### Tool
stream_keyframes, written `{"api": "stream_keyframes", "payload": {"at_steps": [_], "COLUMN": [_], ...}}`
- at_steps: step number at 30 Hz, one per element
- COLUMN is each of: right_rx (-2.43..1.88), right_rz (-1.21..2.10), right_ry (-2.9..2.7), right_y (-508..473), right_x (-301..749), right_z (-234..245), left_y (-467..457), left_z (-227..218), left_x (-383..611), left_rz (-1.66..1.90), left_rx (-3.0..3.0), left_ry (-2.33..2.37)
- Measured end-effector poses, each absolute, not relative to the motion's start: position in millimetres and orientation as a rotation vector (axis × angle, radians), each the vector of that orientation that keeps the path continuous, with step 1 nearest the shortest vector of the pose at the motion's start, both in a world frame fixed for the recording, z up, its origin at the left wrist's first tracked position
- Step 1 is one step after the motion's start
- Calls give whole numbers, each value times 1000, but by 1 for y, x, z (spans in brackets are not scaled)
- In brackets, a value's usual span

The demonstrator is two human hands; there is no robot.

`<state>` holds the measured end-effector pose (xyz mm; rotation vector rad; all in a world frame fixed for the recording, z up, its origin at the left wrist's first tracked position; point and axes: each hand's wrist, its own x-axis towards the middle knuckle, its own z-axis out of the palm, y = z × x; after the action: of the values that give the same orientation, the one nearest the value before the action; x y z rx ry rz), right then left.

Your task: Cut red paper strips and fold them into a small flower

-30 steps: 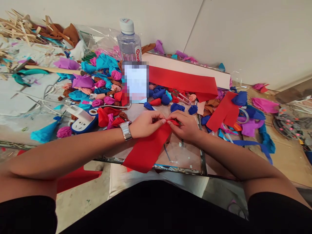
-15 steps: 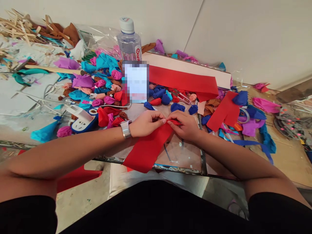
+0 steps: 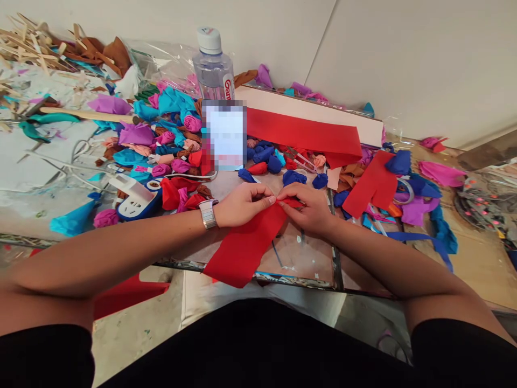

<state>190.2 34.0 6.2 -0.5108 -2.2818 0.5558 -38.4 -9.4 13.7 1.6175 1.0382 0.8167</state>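
Note:
A red strip (image 3: 246, 250), which looks like crepe paper or thin cloth, hangs from my fingers down over the table's front edge. My left hand (image 3: 245, 205), with a metal watch on its wrist, pinches the strip's upper end. Pressed close beside it, my right hand (image 3: 309, 207) has its fingertips closed on the same end, where the red material is gathered. The fingertips hide the exact fold. Just beyond my hands lie several dark blue twisted pieces (image 3: 294, 178) and a pair of small pink-handled scissors (image 3: 305, 161).
A phone (image 3: 226, 137) leans against a water bottle (image 3: 214, 67). Crumpled colourful pieces (image 3: 137, 134) and a power strip (image 3: 139, 205) lie to the left, with green-handled pliers (image 3: 30, 129) farther out. Another long red strip (image 3: 302, 132) lies behind; a cut red piece (image 3: 371, 186) is at right.
Almost nothing differs. Both hands stay pinched on the red strip's end, with only a very slight shift of the fingers.

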Motion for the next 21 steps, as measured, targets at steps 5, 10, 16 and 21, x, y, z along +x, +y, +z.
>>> {"api": "stream_keyframes", "payload": {"at_steps": [5, 10, 16, 21], "right_rx": [-527, -493, -490, -545], "right_rz": [575, 561, 554, 587], "right_ry": [-2256, -2222, -2168, -2125], "right_y": [35, 35, 36, 37], "right_x": [190, 191, 192, 192], "right_z": [6, 5, 5, 4], "left_y": [-9, -8, -9, -10], "left_z": [13, 15, 20, 21], "left_x": [-39, -40, -41, -41], "left_rz": [798, 782, 816, 801], "left_rx": [1612, 1654, 1587, 1574], "left_ry": [1035, 1035, 1075, 1006]}}
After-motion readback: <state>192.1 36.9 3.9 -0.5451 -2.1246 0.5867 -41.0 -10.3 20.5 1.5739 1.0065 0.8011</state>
